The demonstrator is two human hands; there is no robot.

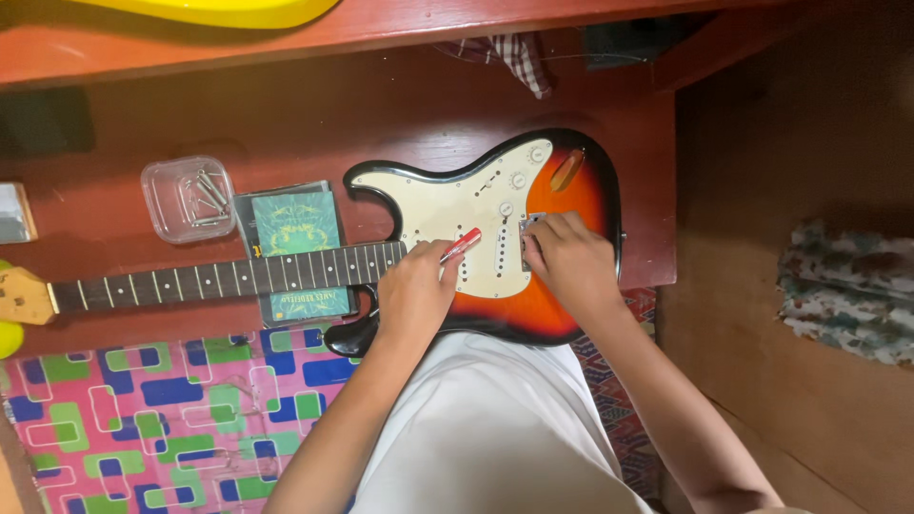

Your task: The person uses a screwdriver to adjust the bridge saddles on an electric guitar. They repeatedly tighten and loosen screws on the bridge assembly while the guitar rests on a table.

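1. On the red table (286,114), your guitar (495,238) lies flat for steady work.
2. Left hand (414,290) grips a red screwdriver (461,245), tip at 1 o'clock.
3. Right hand (568,259) presses the bridge (533,221), fingers curled, holding nothing I can see.

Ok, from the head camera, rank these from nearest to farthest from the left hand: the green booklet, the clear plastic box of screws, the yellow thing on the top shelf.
1. Green booklet, under the guitar neck, just beyond the left hand along the neck.
2. Clear plastic box of screws, farther along on the red table, beyond the booklet.
3. Yellow thing, up on the top shelf at the picture's edge.
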